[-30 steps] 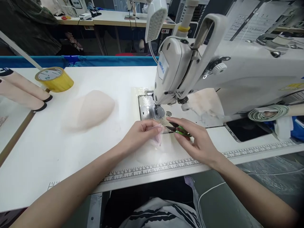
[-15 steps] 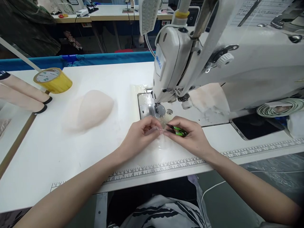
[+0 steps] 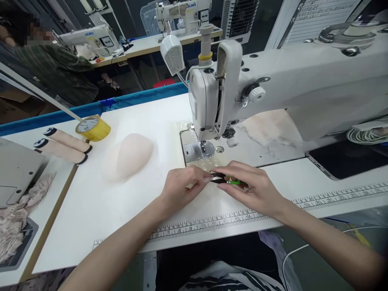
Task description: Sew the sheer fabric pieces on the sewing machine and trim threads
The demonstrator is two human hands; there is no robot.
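Observation:
In front of the sewing machine (image 3: 209,101), my two hands meet close to the needle plate (image 3: 194,151). My right hand (image 3: 254,184) holds small black-and-green thread snips (image 3: 232,181), their blades pointing left toward my other hand. My left hand (image 3: 186,184) is closed in a pinch on a thin, clear or whitish bit at the blade tips; what it is I cannot make out. To the left lies a beige moulded bra cup (image 3: 136,153) on the white table (image 3: 127,214).
Two beige thread cones (image 3: 63,147) and a yellow tape roll (image 3: 93,128) are at the left. Beige fabric (image 3: 273,125) lies under the machine arm, near a phone (image 3: 348,159). A ruler strip (image 3: 212,224) runs along the front edge. Another person (image 3: 57,72) sits beyond.
The view has tilted up and shifted left, bringing more of the room into sight. The snips' blades now reach up to my left fingertips, and my right fingers are more extended.

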